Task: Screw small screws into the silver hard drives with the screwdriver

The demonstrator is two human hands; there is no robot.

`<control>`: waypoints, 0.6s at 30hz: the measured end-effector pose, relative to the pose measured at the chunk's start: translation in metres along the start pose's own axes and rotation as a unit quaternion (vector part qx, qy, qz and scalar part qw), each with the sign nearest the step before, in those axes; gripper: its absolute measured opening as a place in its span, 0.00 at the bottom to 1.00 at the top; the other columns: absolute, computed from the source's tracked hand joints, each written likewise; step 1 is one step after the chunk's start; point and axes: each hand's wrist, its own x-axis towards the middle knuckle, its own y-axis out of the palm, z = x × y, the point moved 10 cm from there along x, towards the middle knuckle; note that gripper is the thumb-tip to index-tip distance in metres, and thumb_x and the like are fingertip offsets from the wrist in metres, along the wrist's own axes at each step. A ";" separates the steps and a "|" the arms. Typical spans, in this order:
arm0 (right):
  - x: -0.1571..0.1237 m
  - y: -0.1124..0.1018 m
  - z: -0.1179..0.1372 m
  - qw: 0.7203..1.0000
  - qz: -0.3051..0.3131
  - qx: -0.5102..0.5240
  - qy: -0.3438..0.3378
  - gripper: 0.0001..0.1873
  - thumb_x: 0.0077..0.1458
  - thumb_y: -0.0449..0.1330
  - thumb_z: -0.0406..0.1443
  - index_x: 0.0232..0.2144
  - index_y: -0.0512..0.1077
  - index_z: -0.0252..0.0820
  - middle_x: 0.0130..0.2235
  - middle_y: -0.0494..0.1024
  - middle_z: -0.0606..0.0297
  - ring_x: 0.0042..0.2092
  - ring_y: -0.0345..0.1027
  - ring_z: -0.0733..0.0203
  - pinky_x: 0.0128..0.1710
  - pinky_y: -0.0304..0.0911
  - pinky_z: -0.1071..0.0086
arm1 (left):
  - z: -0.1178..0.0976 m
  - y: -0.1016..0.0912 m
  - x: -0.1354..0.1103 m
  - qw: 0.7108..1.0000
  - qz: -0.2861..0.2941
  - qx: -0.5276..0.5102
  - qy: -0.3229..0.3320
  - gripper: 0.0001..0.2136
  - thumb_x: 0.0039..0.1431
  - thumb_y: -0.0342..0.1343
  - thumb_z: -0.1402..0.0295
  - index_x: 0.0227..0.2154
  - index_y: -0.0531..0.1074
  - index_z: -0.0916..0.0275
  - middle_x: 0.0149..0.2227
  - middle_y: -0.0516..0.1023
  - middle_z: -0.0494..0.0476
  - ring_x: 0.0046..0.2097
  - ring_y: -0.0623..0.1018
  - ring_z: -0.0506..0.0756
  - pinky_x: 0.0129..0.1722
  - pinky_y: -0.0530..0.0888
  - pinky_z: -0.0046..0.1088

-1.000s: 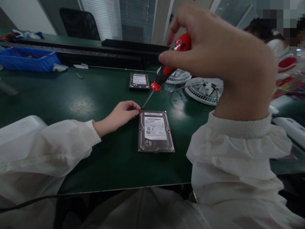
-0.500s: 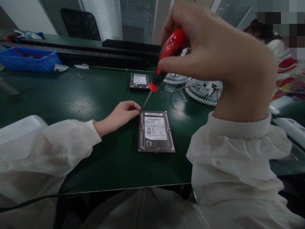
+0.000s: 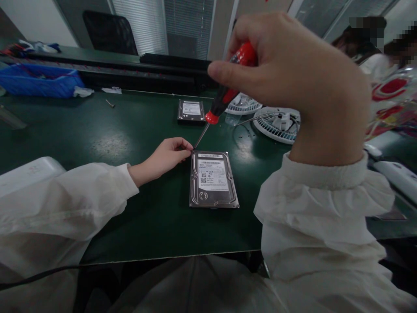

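A hard drive (image 3: 213, 180) lies flat on the green tabletop in front of me, its label facing up. My right hand (image 3: 276, 65) is closed around a red-and-black screwdriver (image 3: 224, 93), thumb stretched along the handle. The screwdriver slants down to the left, and its tip meets the drive's far left corner. At that same corner, my left hand (image 3: 169, 156) has its thumb and forefinger pinched together beside the tip. Whatever is between those fingertips is too small to make out.
Behind the drive sits a second hard drive (image 3: 191, 111). White round fan parts (image 3: 276, 126) and small screws (image 3: 241, 136) lie to the right of it. A blue bin (image 3: 42, 82) stands far left, a white device (image 3: 32, 174) near left. Co-workers (image 3: 368, 43) are at the right.
My right hand has shifted and turned slightly on the screwdriver handle, the thumb now further out to the left. The tip, my left hand and the drive have stayed in place.
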 end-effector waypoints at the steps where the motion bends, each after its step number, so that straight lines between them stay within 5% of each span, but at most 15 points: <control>1: 0.000 0.000 0.000 1.000 -0.002 0.000 0.003 0.26 0.62 0.52 0.51 0.49 0.72 0.36 0.55 0.73 0.54 0.55 0.68 0.46 0.59 0.62 0.51 | 0.000 0.000 0.000 1.000 -0.001 -0.001 0.000 0.03 0.56 0.60 0.71 0.34 0.75 0.62 0.34 0.77 0.52 0.33 0.74 0.51 0.35 0.70 0.30; 5: -0.001 0.001 0.006 0.999 0.017 0.026 -0.031 0.26 0.54 0.57 0.38 0.55 0.68 0.36 0.53 0.73 0.57 0.50 0.68 0.53 0.53 0.64 0.58 | 0.000 0.000 0.000 1.000 -0.009 -0.003 -0.004 0.02 0.55 0.59 0.73 0.32 0.75 0.62 0.32 0.77 0.51 0.32 0.74 0.51 0.35 0.70 0.30; 10: 0.000 -0.002 0.001 1.000 0.000 0.026 -0.010 0.25 0.62 0.51 0.53 0.46 0.72 0.39 0.48 0.74 0.58 0.49 0.68 0.51 0.54 0.63 0.56 | -0.001 0.000 -0.001 1.000 -0.008 0.000 -0.004 0.02 0.55 0.59 0.72 0.32 0.75 0.62 0.32 0.77 0.51 0.32 0.74 0.51 0.34 0.70 0.30; 15: 0.000 -0.002 0.009 0.998 0.004 0.043 -0.046 0.23 0.54 0.57 0.37 0.51 0.70 0.32 0.50 0.72 0.57 0.48 0.66 0.55 0.52 0.63 0.59 | -0.001 0.000 -0.001 1.000 -0.003 0.000 -0.001 0.02 0.57 0.59 0.72 0.33 0.75 0.62 0.33 0.78 0.51 0.33 0.74 0.51 0.35 0.70 0.30; 18: 0.001 -0.001 0.011 0.997 0.009 0.049 -0.050 0.21 0.57 0.56 0.40 0.50 0.70 0.33 0.45 0.71 0.59 0.43 0.63 0.59 0.51 0.62 0.60 | -0.001 0.000 -0.001 1.000 -0.002 -0.004 -0.002 0.02 0.57 0.59 0.73 0.33 0.75 0.63 0.33 0.78 0.51 0.34 0.74 0.51 0.35 0.70 0.30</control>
